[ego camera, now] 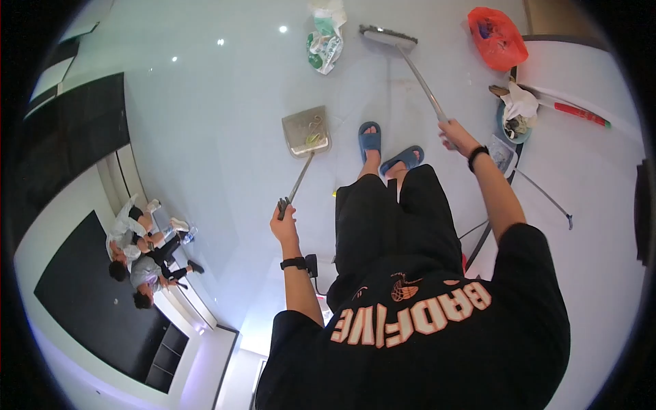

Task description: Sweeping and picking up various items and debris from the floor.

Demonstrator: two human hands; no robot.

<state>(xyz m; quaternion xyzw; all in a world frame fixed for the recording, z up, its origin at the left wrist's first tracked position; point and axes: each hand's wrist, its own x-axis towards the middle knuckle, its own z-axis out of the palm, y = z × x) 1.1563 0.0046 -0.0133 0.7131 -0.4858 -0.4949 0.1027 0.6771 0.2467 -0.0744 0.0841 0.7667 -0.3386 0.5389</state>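
Observation:
My left hand [283, 222] grips the dark handle end of a long-handled dustpan [297, 125]. Its translucent pan lies on the glossy floor [225, 133] left of my feet, with a few scraps of litter in it, one of them yellow-green. In my right hand [457, 137] is the metal pole of a broom [388, 38], angled away from me. The broom's pale head with dark bristles is at the far side, beyond my blue slippers [370, 138]. Faint brownish marks [407, 86] show on the floor near the pole.
A crumpled white-green plastic bag [325, 43] lies left of the broom head. To the right are a red plastic bag [499, 41], a blue bucket [517, 134] holding cloths and a second dustpan [501, 154] along the wall. Two people [146, 256] sit at the left.

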